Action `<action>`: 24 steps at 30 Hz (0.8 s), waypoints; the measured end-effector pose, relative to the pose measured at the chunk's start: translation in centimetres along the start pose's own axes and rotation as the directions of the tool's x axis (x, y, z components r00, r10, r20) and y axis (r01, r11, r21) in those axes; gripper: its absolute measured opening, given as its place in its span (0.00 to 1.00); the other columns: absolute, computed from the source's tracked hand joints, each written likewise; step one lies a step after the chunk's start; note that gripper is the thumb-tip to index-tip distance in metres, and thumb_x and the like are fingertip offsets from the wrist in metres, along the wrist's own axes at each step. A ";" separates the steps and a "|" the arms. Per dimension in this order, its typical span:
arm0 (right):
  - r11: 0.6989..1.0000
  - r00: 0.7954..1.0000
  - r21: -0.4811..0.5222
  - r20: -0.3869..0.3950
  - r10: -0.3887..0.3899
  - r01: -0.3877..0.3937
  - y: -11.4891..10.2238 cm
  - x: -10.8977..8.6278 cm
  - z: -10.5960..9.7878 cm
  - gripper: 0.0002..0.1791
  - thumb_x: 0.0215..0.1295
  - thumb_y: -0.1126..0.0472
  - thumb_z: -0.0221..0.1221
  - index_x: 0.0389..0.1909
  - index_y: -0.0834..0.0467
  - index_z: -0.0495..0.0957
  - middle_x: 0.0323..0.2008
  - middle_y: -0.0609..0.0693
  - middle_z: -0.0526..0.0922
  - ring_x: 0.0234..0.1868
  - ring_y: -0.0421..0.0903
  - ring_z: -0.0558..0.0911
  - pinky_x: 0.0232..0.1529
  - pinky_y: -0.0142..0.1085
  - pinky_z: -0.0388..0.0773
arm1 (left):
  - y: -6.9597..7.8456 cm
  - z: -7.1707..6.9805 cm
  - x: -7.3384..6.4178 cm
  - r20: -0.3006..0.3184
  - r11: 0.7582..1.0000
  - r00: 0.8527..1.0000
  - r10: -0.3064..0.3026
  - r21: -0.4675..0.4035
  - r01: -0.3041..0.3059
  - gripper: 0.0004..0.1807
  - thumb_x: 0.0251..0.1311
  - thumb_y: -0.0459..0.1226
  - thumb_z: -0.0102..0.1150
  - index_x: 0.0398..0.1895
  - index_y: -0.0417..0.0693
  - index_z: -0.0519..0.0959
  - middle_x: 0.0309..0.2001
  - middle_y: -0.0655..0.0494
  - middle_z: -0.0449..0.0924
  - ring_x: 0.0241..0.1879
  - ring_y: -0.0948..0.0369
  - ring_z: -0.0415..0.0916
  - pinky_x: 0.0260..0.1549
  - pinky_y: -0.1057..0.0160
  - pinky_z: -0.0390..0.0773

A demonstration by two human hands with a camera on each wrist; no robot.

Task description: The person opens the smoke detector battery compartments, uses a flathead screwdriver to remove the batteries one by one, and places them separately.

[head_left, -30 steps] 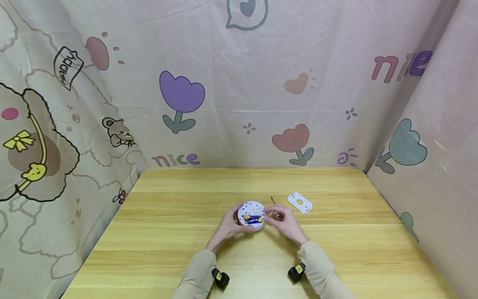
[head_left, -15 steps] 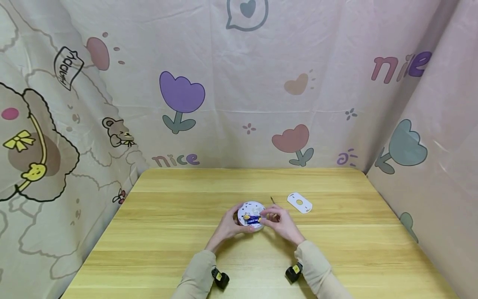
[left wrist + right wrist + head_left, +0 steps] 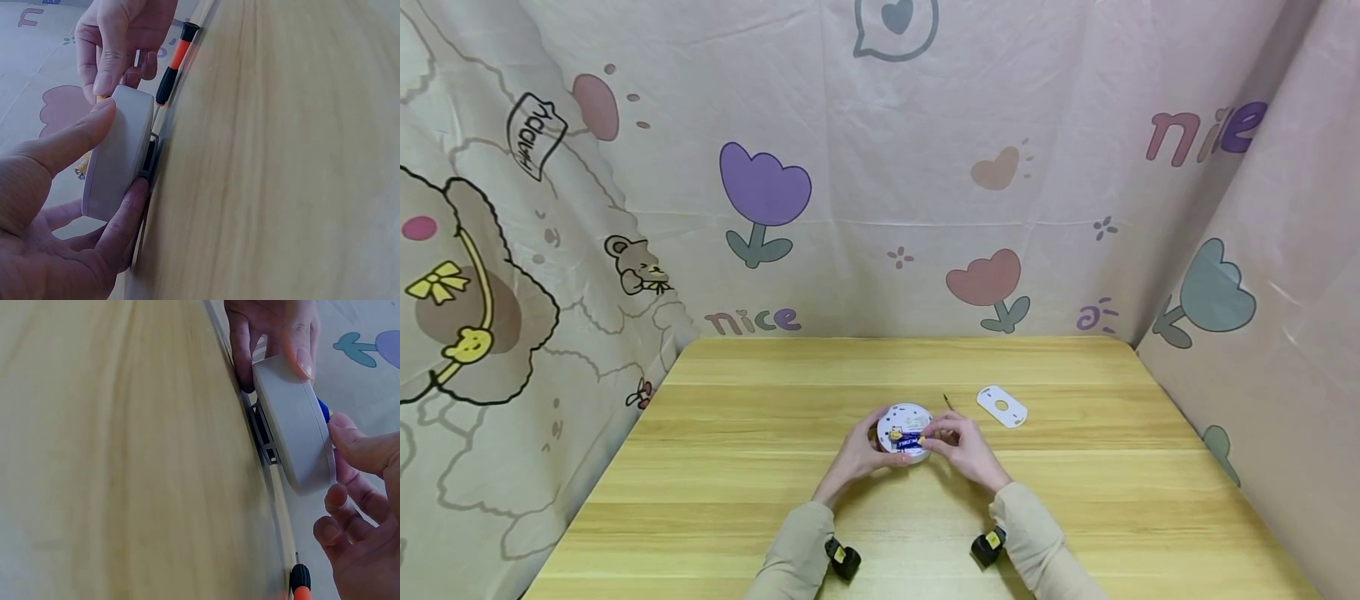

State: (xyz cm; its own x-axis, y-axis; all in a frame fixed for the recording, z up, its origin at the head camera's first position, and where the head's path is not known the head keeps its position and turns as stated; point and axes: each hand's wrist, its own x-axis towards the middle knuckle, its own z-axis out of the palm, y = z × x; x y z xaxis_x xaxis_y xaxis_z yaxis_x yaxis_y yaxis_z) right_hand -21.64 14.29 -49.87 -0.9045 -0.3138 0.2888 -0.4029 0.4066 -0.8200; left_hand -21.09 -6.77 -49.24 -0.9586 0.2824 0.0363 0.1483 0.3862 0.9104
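A round white case resembling a smoke alarm (image 3: 904,414), dotted with small dark marks, is tilted up in my left hand (image 3: 857,450). Thumb and fingers grip its rim from the left. Blue batteries with yellowish ends (image 3: 908,442) lie in its face; how many is unclear. Thumb and fingertips of my right hand (image 3: 966,450) pinch the right end of a battery, at the case's right side. In the left wrist view, the case's side (image 3: 119,156) faces me, with a dark bracket (image 3: 150,156) underneath. The fingers partly hide the battery ends.
Behind my right hand lies a screwdriver with an orange and black handle (image 3: 177,56), mostly hidden in the head view. A white plate with a round hole (image 3: 991,400) is flat on the wooden table (image 3: 775,400), to the right. Printed curtains (image 3: 850,167) surround the table.
My right hand has shifted slightly left, from the case's right edge onto the battery's end. The left hand and the case have stayed in place.
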 end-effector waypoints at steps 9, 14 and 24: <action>0.998 0.998 -0.025 0.014 0.053 -0.053 -0.2 -0.1 0.1 0.09 0.50 0.56 0.63 0.35 0.50 0.80 0.37 0.44 0.82 0.33 0.37 0.76 0.33 0.27 0.75 | -0.1 0.0 0.0 -0.006 1.000 1.000 0.005 0.005 -0.005 0.54 0.31 0.45 0.74 0.65 0.43 0.56 0.61 0.40 0.64 0.58 0.47 0.65 0.58 0.50 0.68; 0.995 0.995 0.012 0.012 0.095 -0.095 0.0 -0.2 0.2 0.09 0.50 0.55 0.63 0.35 0.46 0.80 0.37 0.42 0.82 0.34 0.38 0.77 0.35 0.27 0.75 | 0.0 0.0 -0.1 -0.007 1.000 1.000 0.002 0.009 -0.002 0.54 0.31 0.45 0.74 0.65 0.43 0.56 0.60 0.39 0.64 0.58 0.46 0.65 0.58 0.49 0.67; 0.984 0.997 0.158 -0.006 0.079 -0.077 0.4 -0.4 0.1 0.12 0.51 0.54 0.63 0.36 0.54 0.81 0.36 0.51 0.83 0.31 0.39 0.77 0.31 0.29 0.76 | -0.1 0.0 0.0 -0.010 1.000 1.000 0.005 0.005 -0.005 0.53 0.31 0.44 0.74 0.65 0.43 0.56 0.61 0.41 0.64 0.59 0.47 0.64 0.59 0.48 0.66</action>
State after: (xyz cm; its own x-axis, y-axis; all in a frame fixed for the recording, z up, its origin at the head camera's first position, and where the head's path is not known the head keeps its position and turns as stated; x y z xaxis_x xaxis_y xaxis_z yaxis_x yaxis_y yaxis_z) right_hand -21.41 14.51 -50.32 -0.9343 -0.2757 0.2259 -0.3046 0.2885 -0.9077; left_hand -21.13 -6.78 -49.36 -0.9602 0.2757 0.0445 0.1539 0.3895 0.9081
